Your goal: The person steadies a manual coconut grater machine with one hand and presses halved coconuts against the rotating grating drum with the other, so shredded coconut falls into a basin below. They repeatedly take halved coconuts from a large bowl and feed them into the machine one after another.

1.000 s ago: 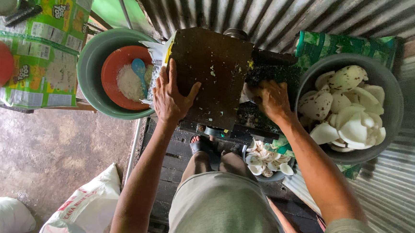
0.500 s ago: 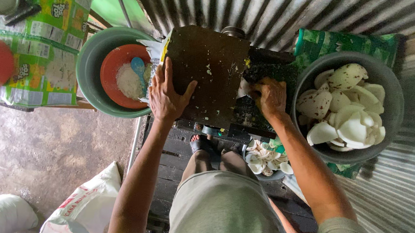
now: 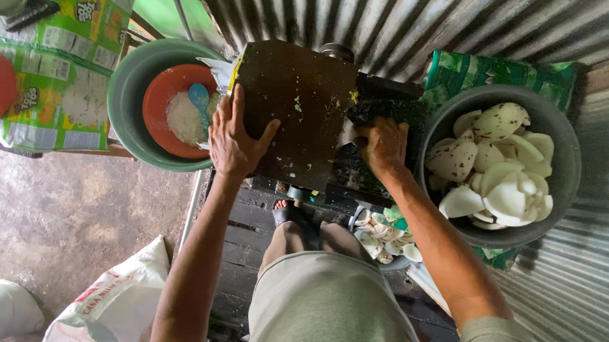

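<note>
Looking straight down here. Biggest thing in play is the dark boxy machine (image 3: 297, 114) in the middle, hard against the corrugated metal wall (image 3: 398, 22) on the far side. Its flat lid is a grimy brown-black with pale flecks stuck to it and a yellow bit at each far corner.

To the right sits a grey basin (image 3: 565, 173) piled with white coconut pieces (image 3: 498, 169); to the left, a green basin (image 3: 122, 103) holds an orange bowl (image 3: 155, 105) of white gratings with a blue spoon (image 3: 199, 101) lying in it.

The left hand (image 3: 234, 140) lies flat on the lid's left edge, fingers spread, not gripping. The right hand (image 3: 385, 146) is curled at the machine's right side, pressing something pale in there, but I can't make out what exactly; the opening is hidden under the knuckles. The machine's near side is cut off by the person's knees and grey shorts (image 3: 331, 313).
</note>
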`<action>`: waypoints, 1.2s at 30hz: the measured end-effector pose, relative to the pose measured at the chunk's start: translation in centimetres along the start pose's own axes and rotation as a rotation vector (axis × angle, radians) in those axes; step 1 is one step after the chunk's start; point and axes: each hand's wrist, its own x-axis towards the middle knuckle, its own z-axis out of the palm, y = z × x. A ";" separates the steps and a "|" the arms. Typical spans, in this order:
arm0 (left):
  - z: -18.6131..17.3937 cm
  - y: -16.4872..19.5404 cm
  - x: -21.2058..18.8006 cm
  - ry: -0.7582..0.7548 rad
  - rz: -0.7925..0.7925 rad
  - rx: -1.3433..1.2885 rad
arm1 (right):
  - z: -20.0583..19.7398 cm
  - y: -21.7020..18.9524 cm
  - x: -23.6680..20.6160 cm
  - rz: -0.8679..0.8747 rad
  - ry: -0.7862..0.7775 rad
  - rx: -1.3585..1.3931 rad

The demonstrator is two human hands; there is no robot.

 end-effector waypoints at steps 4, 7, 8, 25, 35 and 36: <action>-0.1 -0.1 0.1 -0.017 -0.012 0.035 | 0.1 -0.2 -0.3 -0.047 0.110 0.000; -0.2 0.1 0.1 -0.007 -0.017 0.029 | -0.8 -0.4 -0.5 -0.088 0.123 0.069; -0.4 0.0 0.0 -0.013 -0.029 0.023 | -1.1 -0.7 -0.5 -0.100 0.112 0.060; -0.1 0.2 0.2 -0.045 -0.059 -0.007 | 0.1 0.4 -0.2 0.006 0.086 0.154; 0.0 -0.1 0.1 -0.034 -0.008 0.004 | -0.9 -0.7 0.3 0.093 -0.041 0.124; -0.1 -0.1 0.1 -0.036 -0.011 0.009 | -0.9 -0.7 0.3 0.107 -0.057 0.128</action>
